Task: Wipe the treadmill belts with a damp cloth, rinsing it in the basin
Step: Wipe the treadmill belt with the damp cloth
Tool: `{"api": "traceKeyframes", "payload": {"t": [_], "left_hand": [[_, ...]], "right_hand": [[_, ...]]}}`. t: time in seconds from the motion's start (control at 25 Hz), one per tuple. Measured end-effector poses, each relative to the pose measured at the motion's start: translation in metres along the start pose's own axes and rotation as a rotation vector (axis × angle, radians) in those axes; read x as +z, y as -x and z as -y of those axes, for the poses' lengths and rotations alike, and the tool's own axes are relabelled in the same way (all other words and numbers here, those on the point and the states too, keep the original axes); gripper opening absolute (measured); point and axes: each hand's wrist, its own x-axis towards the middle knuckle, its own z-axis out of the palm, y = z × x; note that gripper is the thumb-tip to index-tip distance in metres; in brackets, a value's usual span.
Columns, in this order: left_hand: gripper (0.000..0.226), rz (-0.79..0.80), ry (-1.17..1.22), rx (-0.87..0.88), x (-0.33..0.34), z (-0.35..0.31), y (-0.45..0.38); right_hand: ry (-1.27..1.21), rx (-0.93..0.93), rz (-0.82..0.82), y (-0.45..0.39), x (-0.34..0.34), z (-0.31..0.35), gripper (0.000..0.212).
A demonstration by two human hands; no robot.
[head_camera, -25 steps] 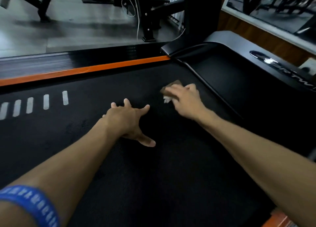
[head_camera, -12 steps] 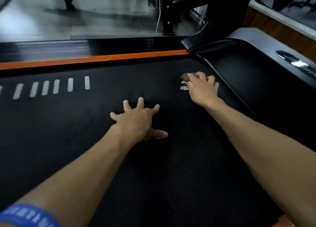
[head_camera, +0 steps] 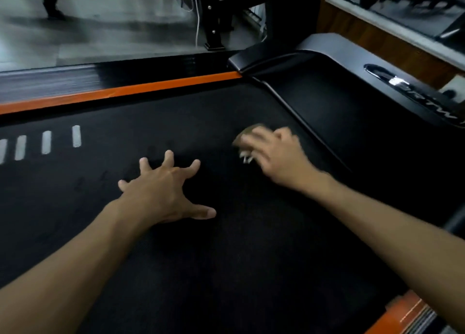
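The black treadmill belt point(head_camera: 226, 258) fills most of the view. My left hand point(head_camera: 163, 190) lies flat on it with its fingers spread wide, bracing near the middle. To the right, my right hand point(head_camera: 279, 155) is blurred with motion and presses a small brownish cloth point(head_camera: 247, 138) against the belt. Only the cloth's far edge and a pale frayed corner show from under the fingers. The basin is out of sight.
An orange side rail point(head_camera: 120, 92) runs along the belt's far edge, with white dashes point(head_camera: 45, 142) on the belt at left. The black motor cover point(head_camera: 352, 87) rises at right. Beyond are grey floor, a machine base point(head_camera: 214, 19) with a cable, and a wall mirror point(head_camera: 402, 6).
My right hand has slid the cloth back toward me and leftward after reaching out to the belt's far right edge. The left hand stays planted, fingers spread.
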Motion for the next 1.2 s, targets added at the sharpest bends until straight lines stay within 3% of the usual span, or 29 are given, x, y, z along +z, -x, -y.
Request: {"api": "traceKeyframes", "payload": {"t": [0.12,0.2,0.28,0.36,0.48,0.52,0.64,0.72,0.88,1.0,1.08,1.2], "left_hand": [[0.113,0.008,0.014,-0.005,0.000,0.000,-0.001],[0.113,0.006,0.023,-0.003,-0.001,-0.001,-0.001],[0.112,-0.001,0.015,-0.005,0.001,0.000,-0.001],[0.112,-0.008,0.009,-0.008,0.002,0.001,-0.002],[0.112,-0.012,0.014,-0.004,0.001,0.001,-0.003],[0.112,-0.004,0.013,-0.008,0.000,0.001,-0.003],[0.113,-0.007,0.012,-0.004,0.003,0.002,-0.003],[0.113,-0.007,0.016,-0.008,0.002,0.002,-0.003],[0.113,-0.014,-0.005,-0.007,0.002,0.003,-0.004],[0.115,-0.008,-0.001,-0.003,0.004,0.004,-0.007],[0.120,0.009,0.013,-0.001,0.003,0.005,-0.008],[0.126,0.019,0.042,0.008,0.000,0.005,-0.008]], "right_hand": [[0.024,0.437,0.081,-0.047,0.006,-0.042,0.042],[0.023,0.489,0.090,-0.053,0.005,-0.024,0.044],[-0.020,0.384,0.070,-0.032,0.003,0.014,0.045],[-0.099,0.119,-0.034,0.014,-0.002,0.048,0.044],[-0.140,-0.204,0.023,0.049,-0.011,0.034,0.048],[-0.096,-0.167,0.025,0.040,-0.010,0.013,0.048],[-0.029,0.333,0.038,0.009,-0.006,-0.036,0.046],[-0.061,0.467,0.035,0.005,-0.008,-0.025,0.048],[-0.205,0.081,-0.072,0.073,-0.013,0.053,0.052],[-0.227,-0.131,-0.046,0.100,-0.010,0.041,0.052],[-0.127,0.028,-0.113,0.085,-0.007,-0.003,0.052],[-0.085,0.530,-0.058,0.063,-0.014,-0.033,0.050]]}}
